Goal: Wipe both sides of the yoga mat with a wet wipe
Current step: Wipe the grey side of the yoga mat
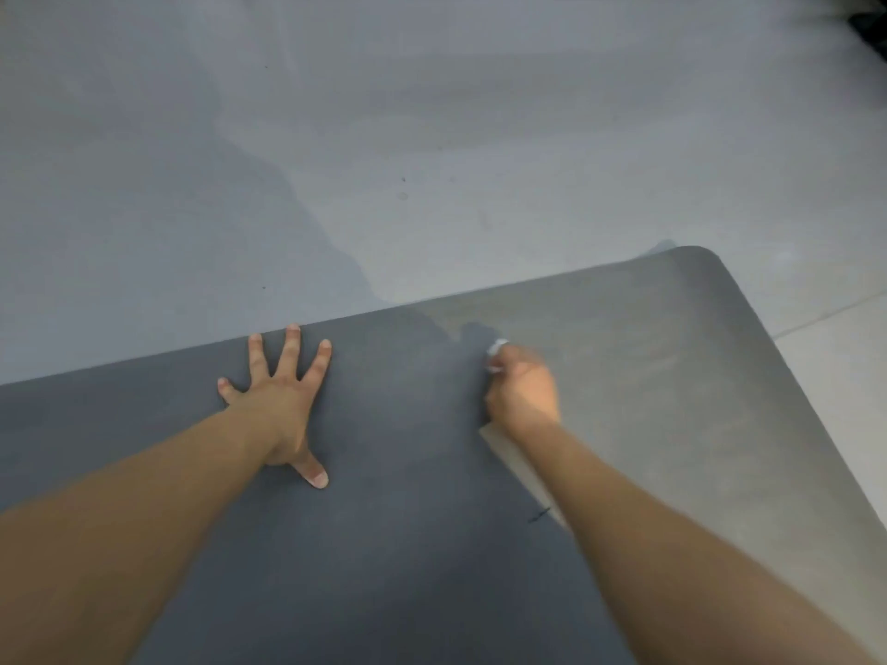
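Yoga mat point(384, 472) lies flat on the floor point(432, 136) beneath both hands. Left hand point(278, 405) is spread wide, pressing it, presumably as an anchor. Right hand point(523, 391) clutches the wet wipe point(495, 353), rubbing the surface; blurred.

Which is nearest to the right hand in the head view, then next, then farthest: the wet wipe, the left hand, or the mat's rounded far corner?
Measured from the right hand:
1. Wet wipe, gripped in that hand, poking out at its far side.
2. Rounded far corner of the yoga mat, up and to the right.
3. Left hand, spread flat on the mat, off to the left.
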`<state>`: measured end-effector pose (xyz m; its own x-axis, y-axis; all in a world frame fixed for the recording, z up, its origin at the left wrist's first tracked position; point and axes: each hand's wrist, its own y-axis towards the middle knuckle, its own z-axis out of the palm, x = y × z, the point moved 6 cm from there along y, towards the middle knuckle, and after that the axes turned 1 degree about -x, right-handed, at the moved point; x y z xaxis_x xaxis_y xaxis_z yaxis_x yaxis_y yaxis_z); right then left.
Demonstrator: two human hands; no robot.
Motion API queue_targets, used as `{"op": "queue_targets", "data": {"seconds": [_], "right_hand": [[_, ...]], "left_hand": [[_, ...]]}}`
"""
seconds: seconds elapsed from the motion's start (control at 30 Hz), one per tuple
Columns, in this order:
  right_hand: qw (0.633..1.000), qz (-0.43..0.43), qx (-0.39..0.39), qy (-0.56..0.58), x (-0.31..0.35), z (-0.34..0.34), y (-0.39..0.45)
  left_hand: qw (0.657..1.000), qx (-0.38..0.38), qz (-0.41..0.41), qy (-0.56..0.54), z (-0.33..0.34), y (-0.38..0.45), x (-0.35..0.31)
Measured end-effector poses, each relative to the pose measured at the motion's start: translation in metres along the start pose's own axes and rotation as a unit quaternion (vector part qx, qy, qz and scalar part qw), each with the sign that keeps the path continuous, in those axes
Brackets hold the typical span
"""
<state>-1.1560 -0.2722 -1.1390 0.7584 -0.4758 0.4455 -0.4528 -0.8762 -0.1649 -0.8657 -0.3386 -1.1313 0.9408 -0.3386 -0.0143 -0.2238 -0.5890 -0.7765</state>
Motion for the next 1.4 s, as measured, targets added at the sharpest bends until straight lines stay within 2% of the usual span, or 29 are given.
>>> {"op": "queue_targets", "data": {"seconds": [0.1, 0.17, 0.2, 0.33, 0.43, 0.5, 0.6, 0.77, 0.9, 1.0, 1.1, 1.2, 1.27, 1.4], "right_hand": [[0.983, -0.157, 0.087, 0.045, 0.067, 0.046, -0.059], [0.971, -0.204, 0.126, 0.022, 0.071, 0.049, -0.077], [0.972, -0.204, 0.116, 0.013, 0.065, 0.040, -0.075], [0.990, -0.099, 0.091, -0.032, -0.029, -0.014, -0.043], [0.994, 0.023, 0.070, -0.082, -0.122, -0.068, -0.030], [0.992, 0.069, 0.060, -0.082, -0.152, -0.086, -0.029], [0.994, 0.055, 0.059, -0.068, -0.155, -0.086, -0.029], [0.997, 0.013, 0.027, -0.069, -0.157, -0.092, -0.036], [0.998, 0.040, 0.009, -0.039, -0.164, -0.089, -0.036], [0.999, 0.035, -0.008, -0.030, -0.165, -0.086, -0.034], [0.998, 0.040, -0.034, -0.046, -0.163, -0.081, -0.040], [0.995, 0.070, -0.073, -0.024, -0.149, -0.069, -0.053], [0.998, 0.021, -0.051, -0.001, -0.122, -0.049, -0.069], [0.986, -0.159, 0.045, 0.000, -0.065, -0.016, -0.113]], "left_hand": [[1.000, -0.015, -0.004, 0.015, -0.002, -0.004, 0.000], [0.999, -0.020, -0.013, 0.025, -0.003, -0.006, -0.003], [0.999, -0.019, -0.020, 0.032, -0.002, -0.006, -0.005], [0.992, -0.039, -0.020, 0.118, -0.009, -0.011, -0.030], [0.977, -0.043, 0.101, 0.181, 0.001, -0.019, -0.078], [0.975, -0.020, 0.147, 0.165, 0.022, -0.026, -0.106], [0.987, -0.004, 0.127, 0.096, 0.040, -0.025, -0.126], [0.992, -0.026, 0.075, 0.093, 0.023, -0.029, -0.155], [0.978, -0.080, 0.083, 0.176, 0.011, -0.030, -0.187], [0.965, -0.042, 0.137, 0.219, 0.016, -0.022, -0.218], [0.967, 0.003, 0.136, 0.214, 0.019, -0.014, -0.225], [0.969, 0.015, 0.143, 0.201, 0.019, -0.013, -0.220], [0.969, 0.016, 0.143, 0.203, 0.019, -0.013, -0.219], [0.968, 0.015, 0.146, 0.205, 0.021, -0.015, -0.219]]}}
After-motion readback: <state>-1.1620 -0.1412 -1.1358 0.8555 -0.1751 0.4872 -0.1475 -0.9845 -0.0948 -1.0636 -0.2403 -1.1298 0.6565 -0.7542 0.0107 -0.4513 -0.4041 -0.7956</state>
